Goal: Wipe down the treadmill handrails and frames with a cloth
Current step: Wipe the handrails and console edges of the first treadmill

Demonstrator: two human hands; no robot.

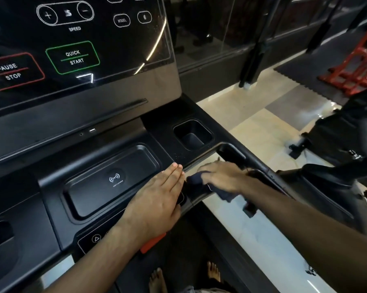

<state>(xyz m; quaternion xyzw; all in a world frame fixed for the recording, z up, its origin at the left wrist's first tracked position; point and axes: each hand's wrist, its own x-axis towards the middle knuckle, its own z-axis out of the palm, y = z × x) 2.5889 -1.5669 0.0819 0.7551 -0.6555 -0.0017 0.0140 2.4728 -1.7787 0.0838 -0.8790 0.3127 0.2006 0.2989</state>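
Treadmill console [119, 66]: SPEED, MODEL, 6, QUICK START, PAUSE STOP, charging tray [112, 180]: FAST CHARGE

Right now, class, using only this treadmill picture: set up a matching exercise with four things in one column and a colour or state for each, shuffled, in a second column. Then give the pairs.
Column one
1. left hand
2. right hand
3. QUICK START button
4. PAUSE STOP button

Column two
A. red outline
B. holds a dark cloth against the handrail
C. green outline
D. lies flat on the console, fingers straight

Pairs: 1-D, 2-B, 3-C, 4-A
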